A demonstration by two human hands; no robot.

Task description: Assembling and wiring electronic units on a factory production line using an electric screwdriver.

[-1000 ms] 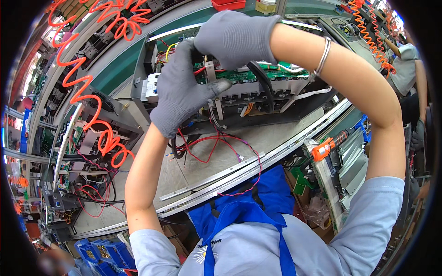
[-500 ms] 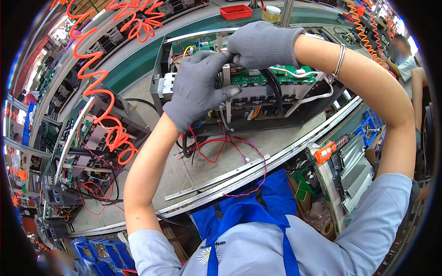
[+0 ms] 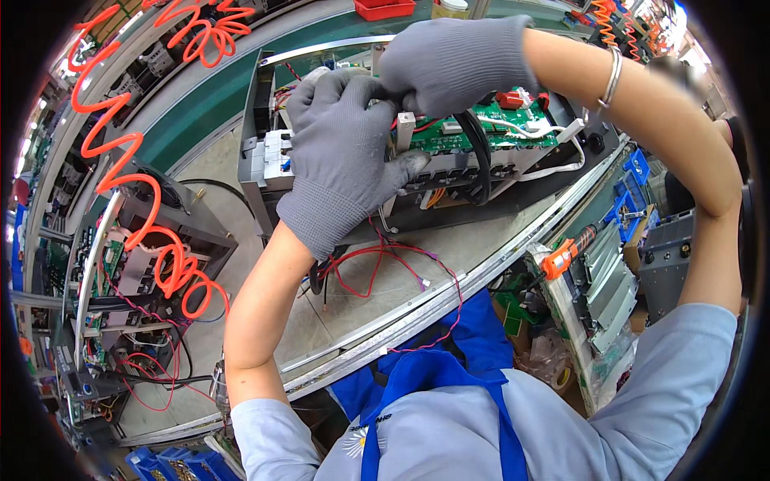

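Observation:
An open metal chassis with a green circuit board (image 3: 449, 138) stands before me, a thick black cable (image 3: 480, 152) looping over its front. Over its left part my left hand (image 3: 345, 144), in a grey glove, curls its fingers downward. The thumb lies apart, next to an upright metal post (image 3: 405, 131). My right hand (image 3: 459, 66), also gloved in grey, reaches in from the right with bent fingers close against the left fingers. Whatever lies between the fingertips is hidden. White terminal blocks (image 3: 269, 156) sit beside the left hand.
Red wires (image 3: 377, 268) trail from the chassis over the bench to its metal edge rail (image 3: 417, 309). An orange coiled hose (image 3: 128, 144) hangs at left, near another open unit (image 3: 152, 280). An orange-handled tool (image 3: 565, 256) lies at right; a red tray (image 3: 385, 8) stands far back.
My view has shifted, so the chassis appears a little farther left. My left hand has turned its back more upward, its fingers spread farther over the chassis. The right hand stays close against it.

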